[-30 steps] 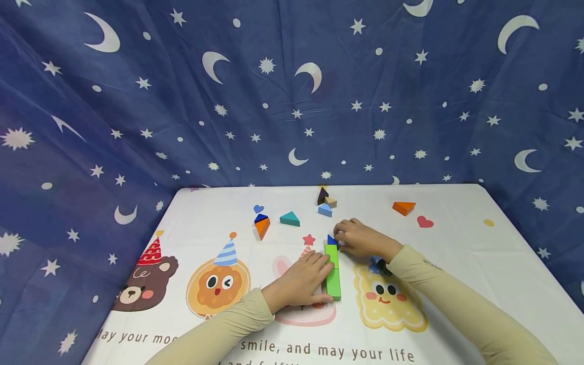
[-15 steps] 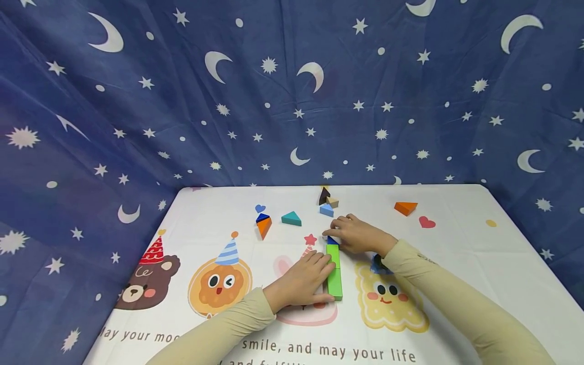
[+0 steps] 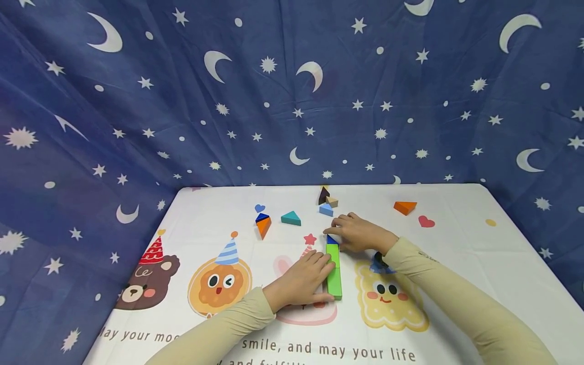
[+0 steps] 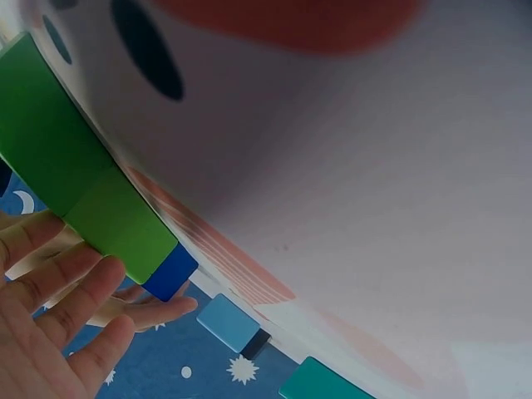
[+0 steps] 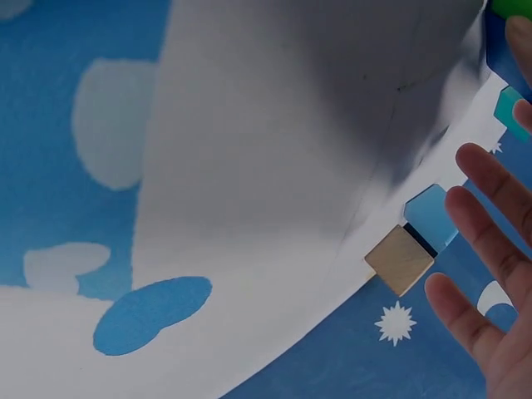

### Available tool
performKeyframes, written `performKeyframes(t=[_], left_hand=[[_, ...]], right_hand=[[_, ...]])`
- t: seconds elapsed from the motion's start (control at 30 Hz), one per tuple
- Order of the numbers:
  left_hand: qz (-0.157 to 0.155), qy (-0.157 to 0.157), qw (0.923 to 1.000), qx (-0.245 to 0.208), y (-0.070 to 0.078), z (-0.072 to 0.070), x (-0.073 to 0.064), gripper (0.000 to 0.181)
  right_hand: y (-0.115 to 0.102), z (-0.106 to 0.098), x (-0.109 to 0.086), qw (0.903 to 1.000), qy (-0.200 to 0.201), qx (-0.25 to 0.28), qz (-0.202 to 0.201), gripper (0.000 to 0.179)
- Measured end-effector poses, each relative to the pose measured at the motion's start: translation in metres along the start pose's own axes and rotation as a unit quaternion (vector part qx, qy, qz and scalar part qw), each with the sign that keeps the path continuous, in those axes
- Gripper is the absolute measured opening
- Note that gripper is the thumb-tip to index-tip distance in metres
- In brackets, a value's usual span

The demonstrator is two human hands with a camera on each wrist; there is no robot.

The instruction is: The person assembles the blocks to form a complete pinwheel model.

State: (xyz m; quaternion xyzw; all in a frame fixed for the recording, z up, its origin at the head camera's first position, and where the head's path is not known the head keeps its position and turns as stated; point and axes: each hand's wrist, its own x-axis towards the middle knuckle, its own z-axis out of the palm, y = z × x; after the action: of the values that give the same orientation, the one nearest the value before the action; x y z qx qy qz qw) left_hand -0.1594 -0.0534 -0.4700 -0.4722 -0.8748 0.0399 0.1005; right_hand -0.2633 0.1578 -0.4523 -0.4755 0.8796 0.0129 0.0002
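green blocks (image 3: 334,284) obstruct nearer; gap right of teal wedge (image 3: 291,219)

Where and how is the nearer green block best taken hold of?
Grip the nearer green block across its narrow width, by the two long sides, coming probably from above and the right: it is long, its far end meets the other green block, and the left hand is at its left.

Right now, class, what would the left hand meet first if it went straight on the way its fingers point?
Most likely the farther green rectangular block, beside the blue triangular block; the left hand seems to touch it, though depth is unclear.
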Motion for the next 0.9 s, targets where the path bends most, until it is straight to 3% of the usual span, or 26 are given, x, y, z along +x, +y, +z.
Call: performKeyframes(t=[0.33, 0.7, 0.9], left_hand=[[0.001, 0.008, 1.0000, 0.000, -0.0004, 0.0014, -0.0001, 0.066], [-0.006, -0.024, 0.9997, 0.004, 0.0001, -0.0023, 0.0002, 0.069], [-0.002, -0.009, 1.0000, 0.003, 0.0003, -0.0011, -0.0001, 0.068]], right_hand=[[0.0010, 0.0019, 0.0042, 0.9998, 0.000, -0.018, 0.001, 0.050], [0.0012, 0.0025, 0.0035, 0.9987, 0.008, -0.050, -0.011, 0.054], [0.0047, 0.0039, -0.0037, 0.9976, 0.033, -0.059, 0.012, 0.058]])
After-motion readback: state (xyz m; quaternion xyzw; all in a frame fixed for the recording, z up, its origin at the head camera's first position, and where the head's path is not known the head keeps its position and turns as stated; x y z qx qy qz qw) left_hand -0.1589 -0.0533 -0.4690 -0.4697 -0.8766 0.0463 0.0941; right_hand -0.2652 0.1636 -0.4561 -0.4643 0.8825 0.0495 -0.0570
